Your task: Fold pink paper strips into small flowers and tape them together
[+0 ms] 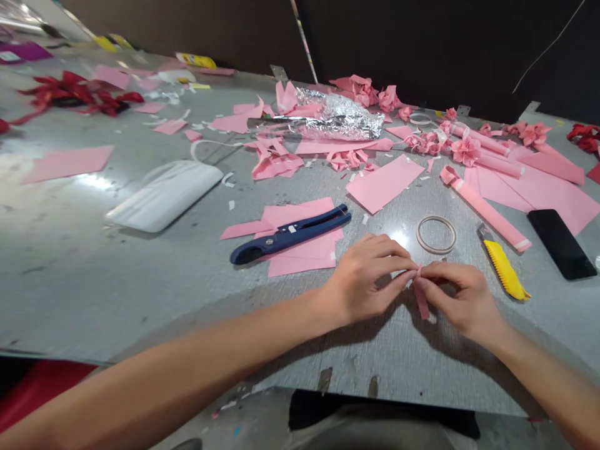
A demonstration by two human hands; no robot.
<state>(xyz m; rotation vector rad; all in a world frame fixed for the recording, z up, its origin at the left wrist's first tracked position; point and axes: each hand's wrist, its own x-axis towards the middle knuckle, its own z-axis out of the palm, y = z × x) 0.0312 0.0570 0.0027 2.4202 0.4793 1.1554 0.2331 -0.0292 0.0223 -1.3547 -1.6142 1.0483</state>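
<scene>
Between my two hands, low over the grey table, is a narrow pink paper strip (422, 304), its tail hanging down. My left hand (375, 275) pinches its upper end with thumb and forefinger. From the other side my right hand (462, 294) pinches the same spot, fingertips almost touching the left ones. Just beyond the hands lies a thin roll of tape (435, 235). A yellow box cutter (506, 270) rests right of my right hand. Left of my left hand, dark blue scissors (290, 235) lie shut on stacked pink paper sheets (300, 257).
A black phone (561, 244) and a rolled pink paper tube (490, 209) lie at right. Pink paper flowers (466, 150), scraps and crumpled clear plastic wrap (347, 115) cover the back. A white rounded object (164, 195) and red ribbon-like pieces (70, 90) are at left.
</scene>
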